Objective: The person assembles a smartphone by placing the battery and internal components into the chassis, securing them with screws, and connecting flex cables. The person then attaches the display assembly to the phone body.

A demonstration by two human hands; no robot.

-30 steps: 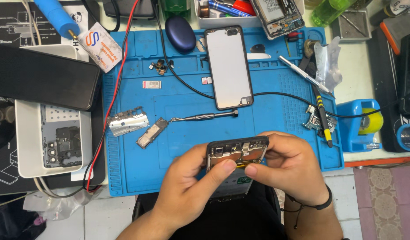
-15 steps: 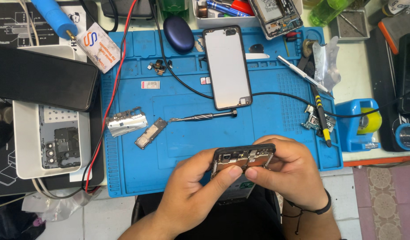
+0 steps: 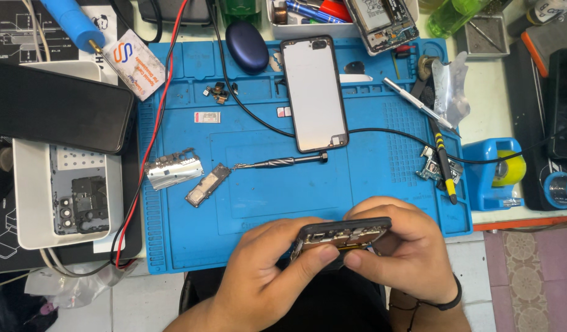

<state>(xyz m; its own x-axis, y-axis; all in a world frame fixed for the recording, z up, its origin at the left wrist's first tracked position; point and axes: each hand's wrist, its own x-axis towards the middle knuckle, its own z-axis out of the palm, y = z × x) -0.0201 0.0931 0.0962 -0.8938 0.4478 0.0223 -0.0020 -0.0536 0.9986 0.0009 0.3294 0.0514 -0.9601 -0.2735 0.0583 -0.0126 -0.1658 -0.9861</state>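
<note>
Both hands hold an opened phone body (image 3: pixel 342 235) at the near edge of the blue work mat (image 3: pixel 369 178). Its exposed inner parts face up and it is tilted toward me. My left hand (image 3: pixel 268 270) grips its left end, thumb across the lower edge. My right hand (image 3: pixel 403 258) grips the right end, with a fingertip pressed against the underside. A black band sits on my right wrist. A phone back cover (image 3: pixel 313 92) lies flat at the mat's far centre. A small screwdriver (image 3: pixel 280 162) rests in the mat's middle.
A metal shield plate (image 3: pixel 173 168) and a small module (image 3: pixel 208 184) lie left on the mat. A white tray (image 3: pixel 25 203) with a phone frame sits far left, under a dark phone (image 3: pixel 56 114). Tweezers (image 3: pixel 418 101), a yellow-tipped tool (image 3: pixel 443 166), a tape dispenser (image 3: pixel 495 172), and red and black cables are nearby.
The phone body has dropped slightly toward me and tilted more edge-on. My right fingers shifted under its lower edge. Nothing on the mat moved.
</note>
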